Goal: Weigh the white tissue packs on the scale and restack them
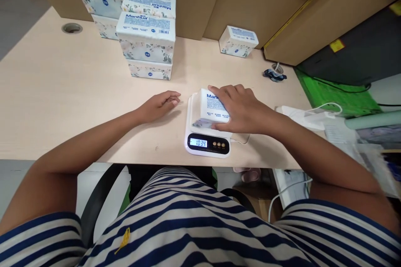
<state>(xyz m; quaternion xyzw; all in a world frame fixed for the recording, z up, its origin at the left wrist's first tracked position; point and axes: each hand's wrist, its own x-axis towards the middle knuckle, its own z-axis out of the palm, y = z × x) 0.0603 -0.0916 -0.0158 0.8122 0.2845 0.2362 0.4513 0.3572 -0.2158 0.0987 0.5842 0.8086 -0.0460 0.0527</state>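
Observation:
A white tissue pack (209,107) with blue lettering lies on a white digital scale (208,144) near the desk's front edge. The scale's lit display reads 1034. My right hand (240,108) lies over the pack, fingers wrapped on its top and right side. My left hand (159,105) rests on the desk just left of the scale, fingers loosely curled, holding nothing.
Several stacked tissue packs (146,37) stand at the back left, and a single pack (238,41) at the back centre. Cardboard boxes (260,0) line the rear. A cable hole (72,28) is at far left; a small dark clip (274,74), cables and papers (313,117) lie right.

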